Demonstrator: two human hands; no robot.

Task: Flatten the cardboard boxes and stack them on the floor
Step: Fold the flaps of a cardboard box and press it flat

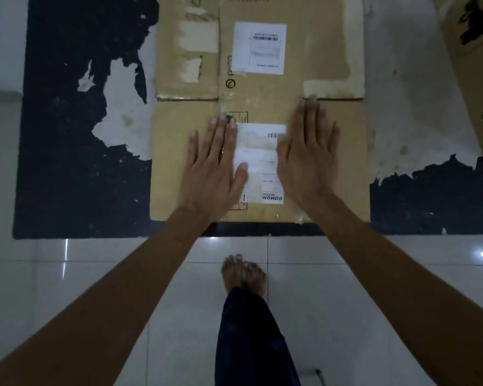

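A flattened brown cardboard box [343,162] lies on the floor in front of me, with a white shipping label at its middle. My left hand [215,168] lies palm down on it with straight, spread fingers, left of the label. On the label's right side my right hand [308,157] lies flat on the same box, fingers straight. Beyond the box's far edge another flattened cardboard piece [318,51] lies flat, bearing its own white label. A third cardboard box [474,79] shows at the right edge, cut off by the frame.
The cardboard rests on a worn black mat [73,176] with torn patches showing pale floor. Glossy white floor tiles [346,316] lie on the near side. My bare feet [243,274] and a dark trouser leg stand just short of the mat's edge.
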